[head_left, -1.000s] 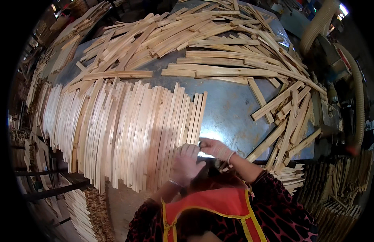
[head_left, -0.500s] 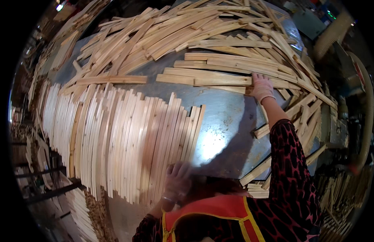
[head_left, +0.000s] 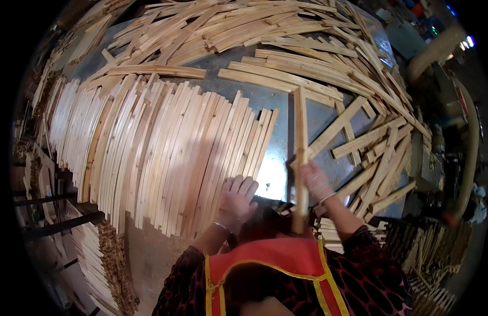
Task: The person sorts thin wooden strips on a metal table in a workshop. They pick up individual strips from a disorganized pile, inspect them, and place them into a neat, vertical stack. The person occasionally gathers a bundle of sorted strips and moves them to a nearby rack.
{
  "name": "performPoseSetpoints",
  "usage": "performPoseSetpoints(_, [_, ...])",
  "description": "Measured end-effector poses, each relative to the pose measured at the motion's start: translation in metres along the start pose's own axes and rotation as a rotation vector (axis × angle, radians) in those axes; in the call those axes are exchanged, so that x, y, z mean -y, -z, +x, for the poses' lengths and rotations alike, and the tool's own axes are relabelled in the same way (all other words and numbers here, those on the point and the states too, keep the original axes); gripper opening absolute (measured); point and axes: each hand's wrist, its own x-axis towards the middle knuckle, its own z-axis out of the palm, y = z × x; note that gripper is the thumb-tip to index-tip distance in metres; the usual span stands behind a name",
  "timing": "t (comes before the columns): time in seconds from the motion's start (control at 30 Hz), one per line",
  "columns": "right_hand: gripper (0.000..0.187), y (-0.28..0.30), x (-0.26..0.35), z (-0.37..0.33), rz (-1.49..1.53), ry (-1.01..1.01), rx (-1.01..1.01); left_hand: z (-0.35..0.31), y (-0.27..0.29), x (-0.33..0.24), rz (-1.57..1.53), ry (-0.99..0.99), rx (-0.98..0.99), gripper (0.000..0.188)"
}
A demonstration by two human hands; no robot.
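My right hand (head_left: 316, 180), in a pale glove, grips a wooden strip (head_left: 301, 126) that stands nearly lengthwise in front of me. Its lower end hangs over the table's near edge and looks smeared by motion. My left hand (head_left: 238, 199), also gloved, lies flat with fingers stretched on the near ends of a row of wooden strips (head_left: 175, 158). These strips lie side by side across the left half of the metal table (head_left: 280, 113). Right of the row, a bare patch of metal shines between it and the held strip.
A loose heap of wooden strips (head_left: 244, 29) covers the far side of the table. More strips (head_left: 383, 158) lie crossed at the right. Stacked strips (head_left: 96, 268) stand low at the left. A thick pale hose (head_left: 471, 158) and machinery run along the right side.
My right hand has drawn back from the far heap toward me, bringing a wooden strip and turning it lengthwise. My left hand now rests on the row's near ends. The whole view has shifted slightly.
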Motion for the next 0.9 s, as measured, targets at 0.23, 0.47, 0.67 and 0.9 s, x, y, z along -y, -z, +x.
performPoseSetpoints(0.23, [0.055, -0.085, 0.021, -0.040, -0.368, 0.240, 0.229, -0.016, 0.003, -0.003, 0.081, -0.027, 0.131, 0.083])
performPoseSetpoints(0.47, [0.070, -0.010, 0.055, 0.048, -0.692, -0.072, -0.731, -0.005, 0.010, -0.043, 0.066, 0.079, 0.171, 0.069])
performPoseSetpoints(0.67, [0.082, -0.015, -0.009, 0.032, 0.085, 0.151, -0.594, 0.001, -0.014, -0.041, 0.076, 0.100, -0.045, 0.058])
performPoseSetpoints(0.9, [0.096, -0.071, 0.003, -0.110, -0.157, -0.092, 0.284, 0.025, -0.030, -0.029, -0.002, 0.138, -0.113, 0.062])
